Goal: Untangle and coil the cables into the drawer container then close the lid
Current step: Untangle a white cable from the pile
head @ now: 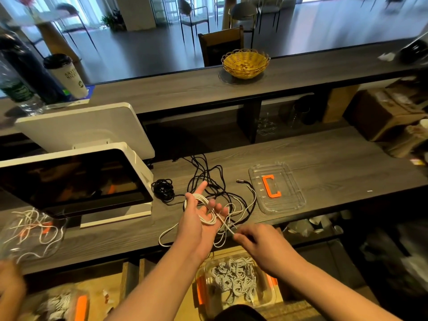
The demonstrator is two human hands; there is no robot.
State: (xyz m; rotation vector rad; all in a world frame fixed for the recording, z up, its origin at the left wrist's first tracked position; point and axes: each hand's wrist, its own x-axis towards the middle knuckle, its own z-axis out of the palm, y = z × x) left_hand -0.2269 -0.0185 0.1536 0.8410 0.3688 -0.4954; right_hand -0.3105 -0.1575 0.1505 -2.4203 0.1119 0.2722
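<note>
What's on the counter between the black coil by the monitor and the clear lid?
In the head view, a loose tangle of black cables and white cable lies between the black coil and lid.

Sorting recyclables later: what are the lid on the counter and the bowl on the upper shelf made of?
Lid: looks like clear, glossy hard plastic, since the wood grain shows through; its handle looks like matte orange plastic. Bowl: woven yellow strands, wicker or plastic imitation; can't tell which.

- You get one wide-angle view, from the head, looking forward and down
- It sits close over the desk (324, 163), both forearms reaching in from the bottom edge
- Farther off, its top takes in the room
</note>
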